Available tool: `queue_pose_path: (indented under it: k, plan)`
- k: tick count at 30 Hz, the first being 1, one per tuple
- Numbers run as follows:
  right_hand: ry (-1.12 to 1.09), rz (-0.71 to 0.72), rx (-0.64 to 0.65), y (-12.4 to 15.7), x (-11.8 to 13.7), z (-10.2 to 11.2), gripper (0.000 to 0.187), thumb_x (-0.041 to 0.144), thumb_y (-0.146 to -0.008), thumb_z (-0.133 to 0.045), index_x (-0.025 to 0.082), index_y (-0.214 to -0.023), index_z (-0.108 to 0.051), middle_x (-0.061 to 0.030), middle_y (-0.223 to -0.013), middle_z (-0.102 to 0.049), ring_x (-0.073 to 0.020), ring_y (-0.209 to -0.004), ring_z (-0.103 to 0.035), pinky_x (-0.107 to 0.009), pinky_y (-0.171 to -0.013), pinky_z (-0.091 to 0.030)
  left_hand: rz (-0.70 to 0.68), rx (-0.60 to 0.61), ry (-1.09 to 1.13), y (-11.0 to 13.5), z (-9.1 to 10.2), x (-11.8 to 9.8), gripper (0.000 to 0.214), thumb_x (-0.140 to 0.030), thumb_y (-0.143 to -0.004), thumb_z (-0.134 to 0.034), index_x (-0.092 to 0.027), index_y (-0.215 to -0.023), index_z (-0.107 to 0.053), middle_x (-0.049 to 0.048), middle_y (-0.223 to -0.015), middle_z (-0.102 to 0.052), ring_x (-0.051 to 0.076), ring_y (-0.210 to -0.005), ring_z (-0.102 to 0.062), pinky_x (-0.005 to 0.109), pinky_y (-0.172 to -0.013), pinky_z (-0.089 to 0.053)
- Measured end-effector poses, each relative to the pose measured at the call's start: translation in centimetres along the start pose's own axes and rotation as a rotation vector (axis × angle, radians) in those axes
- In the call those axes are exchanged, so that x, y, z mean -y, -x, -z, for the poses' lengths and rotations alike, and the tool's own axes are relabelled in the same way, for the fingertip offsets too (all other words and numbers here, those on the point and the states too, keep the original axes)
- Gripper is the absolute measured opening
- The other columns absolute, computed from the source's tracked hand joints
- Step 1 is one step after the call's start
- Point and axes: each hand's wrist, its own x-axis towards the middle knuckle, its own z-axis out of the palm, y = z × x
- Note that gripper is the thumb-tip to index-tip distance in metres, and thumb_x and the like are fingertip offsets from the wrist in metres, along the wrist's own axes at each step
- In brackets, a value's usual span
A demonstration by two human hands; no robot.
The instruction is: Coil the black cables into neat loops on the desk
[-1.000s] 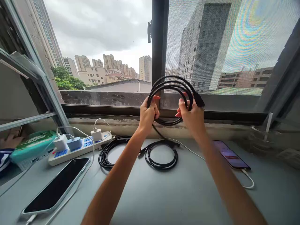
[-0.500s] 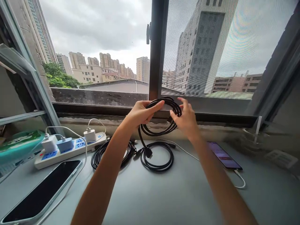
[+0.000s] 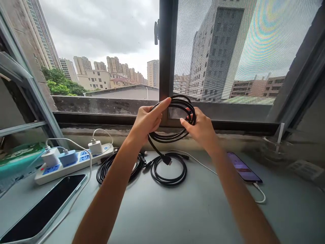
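A black HDMI cable point(image 3: 169, 138), wound into loops, is held up in front of the window frame. My left hand point(image 3: 149, 118) grips the left side of the coil, thumb pressed along its top. On the right side, my right hand point(image 3: 199, 126) has its thumb inside the loops and its fingers curled behind them. One plug point(image 3: 167, 159) of the cable hangs below on a short free length. Beneath it, a smaller black cable coil point(image 3: 186, 171) lies on the table. A thicker black cable coil point(image 3: 103, 173) lies to its left, partly hidden behind my left forearm.
A white power strip point(image 3: 38, 178) with chargers plugged in stands at the left. A dark-screened phone point(image 3: 45, 206) lies in front of it. Another phone point(image 3: 243, 167) with a lit screen is charging at the right. A clear container point(image 3: 274, 149) stands near the window.
My right hand has closed round the coil's right side, where its fingers were spread before. The coil has tilted, and its hanging plug has swung right and up.
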Motion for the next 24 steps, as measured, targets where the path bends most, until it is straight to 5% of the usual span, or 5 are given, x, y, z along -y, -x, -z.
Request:
queue_pose_path:
  k: [4,9,12,16,24]
  plan:
    - [-0.011,-0.040,-0.133,0.4,0.2,0.0,0.049,0.042,-0.072,-0.064,0.020,-0.112,-0.046,-0.0106,-0.099,-0.063,-0.0203,-0.070,-0.061,-0.036,-0.067,-0.049,-0.037,-0.058,-0.060,0.6,0.1,-0.9,0.062,-0.047,-0.075,-0.064,-0.020,-0.043,-0.018,-0.0057,-0.039,-0.015,0.003,-0.035,-0.014,0.025,-0.037,-0.008]
    - [-0.173,-0.007,0.100,0.2,0.2,-0.2,0.049,0.035,-0.079,-0.057,0.019,-0.123,-0.044,-0.0080,-0.096,-0.067,-0.0197,-0.077,-0.064,-0.035,-0.074,-0.050,-0.065,-0.026,-0.096,0.8,0.5,-1.3,0.061,-0.047,-0.076,-0.064,-0.020,-0.041,-0.022,-0.0053,-0.038,-0.016,0.004,-0.036,-0.015,0.027,-0.038,-0.007]
    - [-0.257,-0.021,0.221,0.0,0.4,-0.3,0.035,0.034,-0.082,-0.054,0.020,-0.114,-0.055,-0.0043,-0.082,-0.070,-0.0202,-0.079,-0.066,-0.034,-0.076,-0.050,-0.094,-0.059,-0.094,0.7,0.5,-1.2,0.063,-0.048,-0.075,-0.065,-0.020,-0.040,-0.021,-0.0059,-0.037,-0.015,0.004,-0.035,-0.015,0.028,-0.038,-0.008]
    - [-0.402,-0.029,0.232,0.2,1.1,0.4,0.026,0.039,-0.082,-0.058,0.020,-0.099,-0.062,-0.0032,-0.076,-0.071,-0.0192,-0.066,-0.069,-0.032,-0.067,-0.053,-0.156,-0.192,-0.062,0.7,-0.2,-1.0,0.062,-0.046,-0.073,-0.068,-0.019,-0.041,-0.022,-0.0066,-0.037,-0.017,0.005,-0.035,-0.017,0.029,-0.038,-0.010]
    - [-0.435,-0.037,0.164,0.5,1.4,1.7,0.043,0.059,-0.080,-0.056,0.018,-0.089,-0.065,-0.0024,-0.064,-0.069,-0.0179,-0.054,-0.067,-0.027,-0.054,-0.051,-0.254,-0.072,0.115,0.5,-1.1,-0.3,0.060,-0.052,-0.082,-0.056,-0.021,-0.043,-0.024,-0.0063,-0.039,-0.018,0.004,-0.033,-0.019,0.025,-0.032,-0.011]
